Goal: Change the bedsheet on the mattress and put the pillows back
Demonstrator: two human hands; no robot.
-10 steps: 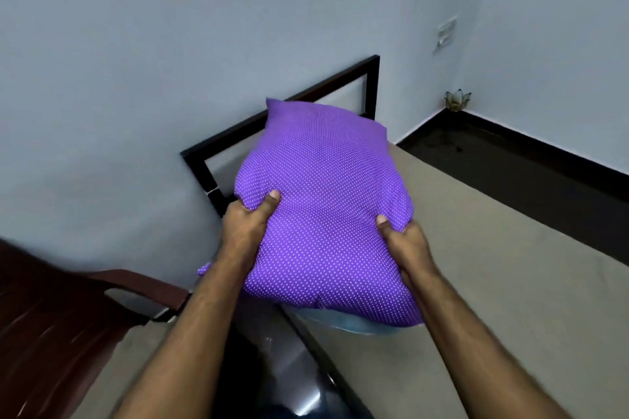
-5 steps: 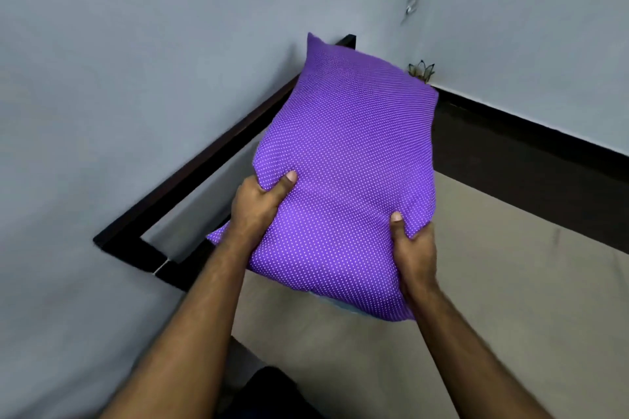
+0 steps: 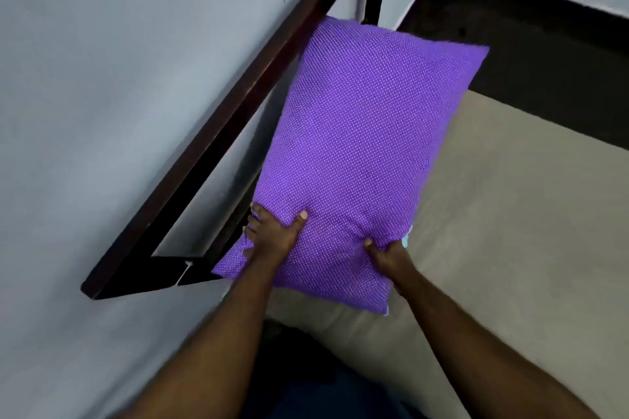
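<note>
pillow (image 3: 360, 153) beside headboard (image 3: 218, 133)

Soft, even indoor light filled the frame, with no glare. A dim shadow lay on the wall (image 3: 102, 112) at lower left. Edges bowed from wide-angle distortion, and slight motion blur softened the forearms along the bottom.

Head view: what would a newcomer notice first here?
A bright purple pillow with white dots fills the middle, gripped at its near end by the left hand and right hand. It sits over the beige bedsheet, beside the dark headboard frame along the wall.
</note>
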